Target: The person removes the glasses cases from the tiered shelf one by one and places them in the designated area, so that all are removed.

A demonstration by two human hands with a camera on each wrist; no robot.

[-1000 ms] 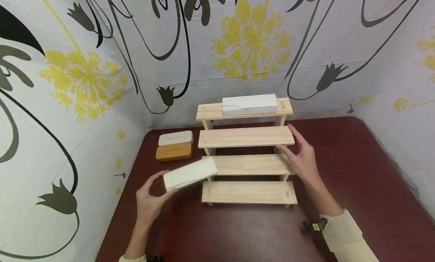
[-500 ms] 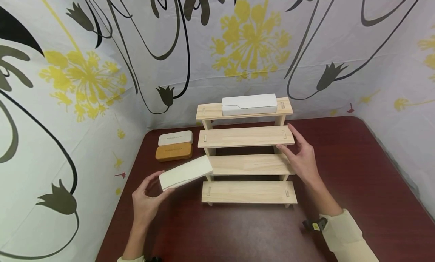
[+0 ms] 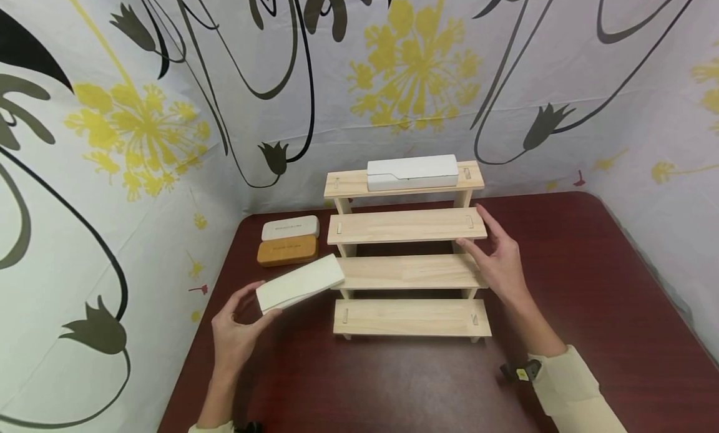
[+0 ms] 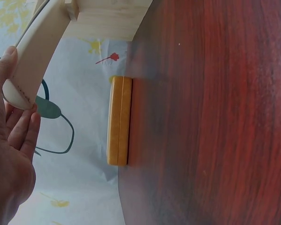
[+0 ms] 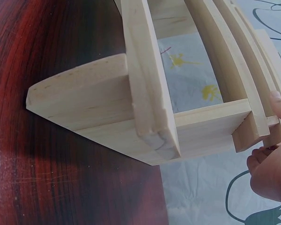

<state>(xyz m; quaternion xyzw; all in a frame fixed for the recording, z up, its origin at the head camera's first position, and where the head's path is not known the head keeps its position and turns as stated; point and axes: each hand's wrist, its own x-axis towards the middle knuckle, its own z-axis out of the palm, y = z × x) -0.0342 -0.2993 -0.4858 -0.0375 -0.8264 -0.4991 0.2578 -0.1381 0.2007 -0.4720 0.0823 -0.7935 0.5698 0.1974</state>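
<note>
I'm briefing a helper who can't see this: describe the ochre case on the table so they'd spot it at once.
Find the four-tier wooden rack on the dark red table. Left of the rack, the ochre case lies just in front of a white case. It is the only yellow-brown case in view; the others are white or cream.

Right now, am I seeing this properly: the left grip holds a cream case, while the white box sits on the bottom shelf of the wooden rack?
Not quite: the shelf is wrong. The head view shows the white box on the top shelf of the wooden rack, while the left grip holds a cream case.
</note>
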